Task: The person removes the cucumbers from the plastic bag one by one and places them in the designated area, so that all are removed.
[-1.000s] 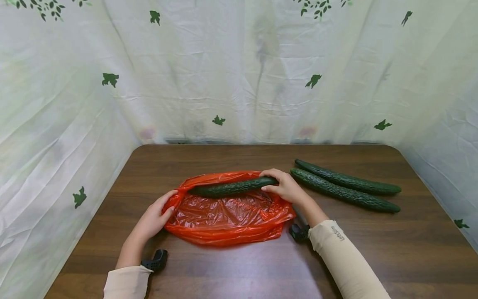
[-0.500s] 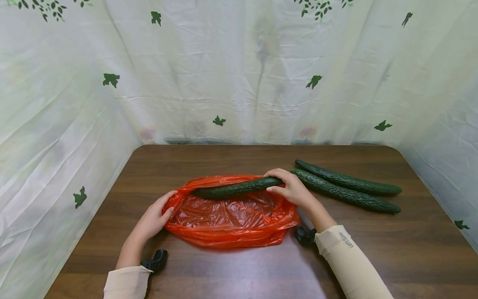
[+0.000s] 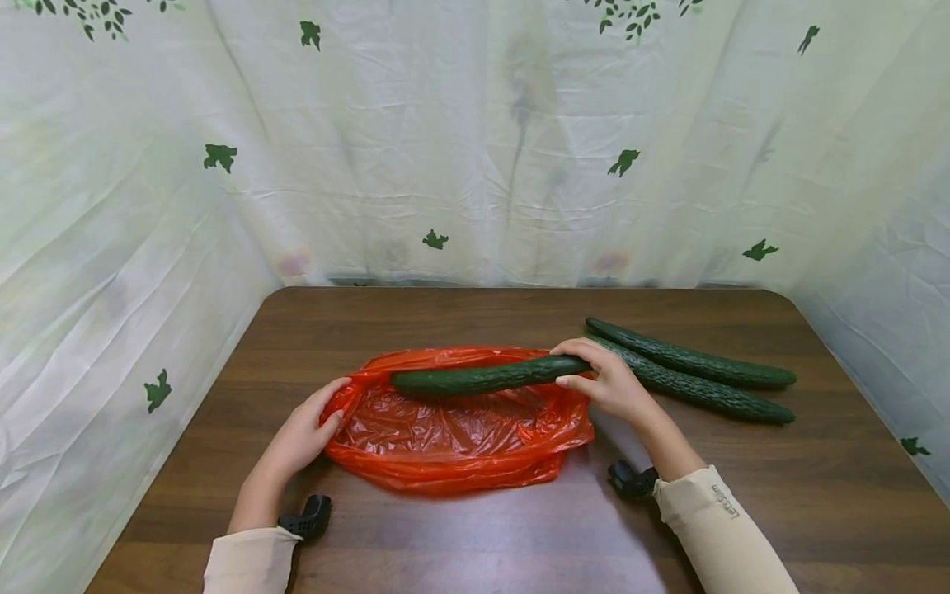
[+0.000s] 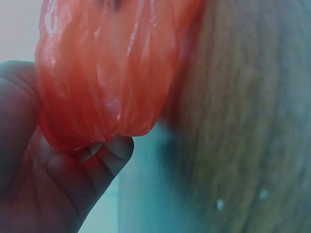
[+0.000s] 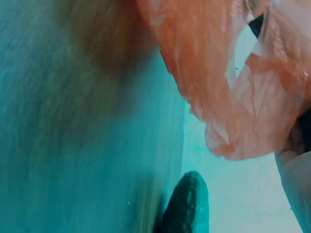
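Observation:
A red plastic bag (image 3: 445, 472) lies on the table with its mouth spread wide. My left hand (image 3: 303, 431) grips the bag's left edge, and the left wrist view shows thumb and fingers around the red film (image 4: 104, 87). Across the back of the bag's mouth lies a long green cucumber (image 3: 482, 378). My right hand (image 3: 609, 381) holds its right end between thumb and fingers, just past the bag's right rim. In the right wrist view the bag (image 5: 204, 73) hangs beside the right hand (image 5: 291, 145), which is mostly cut off by the frame.
Two more cucumbers lie side by side at the right, one farther back (image 3: 698, 359) and one nearer (image 3: 705, 394), partly behind the right hand. The brown wooden table (image 3: 475, 544) has a pale curtain (image 3: 475, 124) along its back and sides.
My right hand has moved right with the cucumber, whose left end now shows farther from the bag's left side. The left hand stays in place on the bag.

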The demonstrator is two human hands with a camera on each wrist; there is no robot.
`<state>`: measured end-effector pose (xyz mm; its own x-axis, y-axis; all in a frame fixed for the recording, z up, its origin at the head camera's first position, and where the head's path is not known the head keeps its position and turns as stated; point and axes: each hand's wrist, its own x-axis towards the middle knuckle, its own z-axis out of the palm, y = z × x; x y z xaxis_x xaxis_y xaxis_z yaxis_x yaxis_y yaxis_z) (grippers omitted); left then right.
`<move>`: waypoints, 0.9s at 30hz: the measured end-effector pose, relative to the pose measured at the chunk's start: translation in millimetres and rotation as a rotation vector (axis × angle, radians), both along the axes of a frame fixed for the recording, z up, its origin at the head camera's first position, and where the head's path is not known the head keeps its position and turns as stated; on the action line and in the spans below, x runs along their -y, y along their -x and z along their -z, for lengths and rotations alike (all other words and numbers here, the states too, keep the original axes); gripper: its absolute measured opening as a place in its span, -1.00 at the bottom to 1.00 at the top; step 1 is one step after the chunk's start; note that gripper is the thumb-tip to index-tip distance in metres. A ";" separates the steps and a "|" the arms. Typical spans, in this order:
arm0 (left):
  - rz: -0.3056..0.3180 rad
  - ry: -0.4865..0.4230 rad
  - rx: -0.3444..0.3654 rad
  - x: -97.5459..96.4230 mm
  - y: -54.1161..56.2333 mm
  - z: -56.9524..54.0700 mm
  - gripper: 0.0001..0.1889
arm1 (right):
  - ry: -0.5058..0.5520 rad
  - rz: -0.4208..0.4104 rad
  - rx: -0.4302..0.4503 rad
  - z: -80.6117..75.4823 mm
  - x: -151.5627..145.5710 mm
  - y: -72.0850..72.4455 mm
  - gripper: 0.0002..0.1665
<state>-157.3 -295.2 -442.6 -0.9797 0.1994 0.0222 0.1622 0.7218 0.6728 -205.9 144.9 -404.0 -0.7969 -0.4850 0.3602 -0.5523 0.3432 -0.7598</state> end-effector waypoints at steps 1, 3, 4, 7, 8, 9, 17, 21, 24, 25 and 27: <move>-0.001 -0.001 0.002 -0.1 -0.1 -0.2 -0.45 | 0.006 0.007 0.008 3.6 -3.4 1.2 -0.61; -0.003 0.001 0.005 -0.3 -0.1 -0.6 -0.45 | 0.019 0.024 0.020 9.3 -9.7 2.6 -0.60; -0.004 0.001 0.006 -0.3 0.0 -0.8 -0.45 | 0.035 0.031 0.033 9.7 -12.2 1.6 -0.59; -0.004 0.001 0.007 -0.5 0.6 -1.1 -0.45 | 0.063 0.055 0.035 7.8 -19.0 -2.3 -0.59; -0.004 0.002 0.007 -0.6 0.7 -1.2 -0.46 | 0.070 0.062 0.030 6.1 -20.8 -4.2 -0.58; -0.004 0.001 0.006 -0.6 0.9 -1.4 -0.46 | 0.074 0.067 0.022 3.9 -22.3 -6.5 -0.58; 0.001 0.004 0.001 -0.4 1.8 -1.4 -0.46 | 0.064 0.111 -0.107 -22.9 -33.3 -28.4 -0.58; 0.002 0.001 0.006 -0.5 1.8 -1.1 -0.46 | 0.077 0.131 -0.142 -26.3 -44.5 -32.7 -0.57; 0.003 -0.002 0.007 -0.5 1.5 -1.1 -0.46 | 0.092 0.156 -0.145 -26.6 -54.1 -35.8 -0.55; 0.003 -0.003 0.006 -0.4 1.4 -1.1 -0.46 | 0.103 0.167 -0.137 -26.6 -57.2 -37.1 -0.55; 0.003 -0.003 0.005 -0.4 1.1 -1.1 -0.46 | 0.120 0.191 -0.120 -25.6 -64.1 -39.6 -0.54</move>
<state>-158.4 -294.8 -441.4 -0.9791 0.2024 0.0175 0.1608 0.7194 0.6758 -166.3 209.0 -378.4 -0.8177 -0.2783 0.5039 -0.5752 0.3614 -0.7339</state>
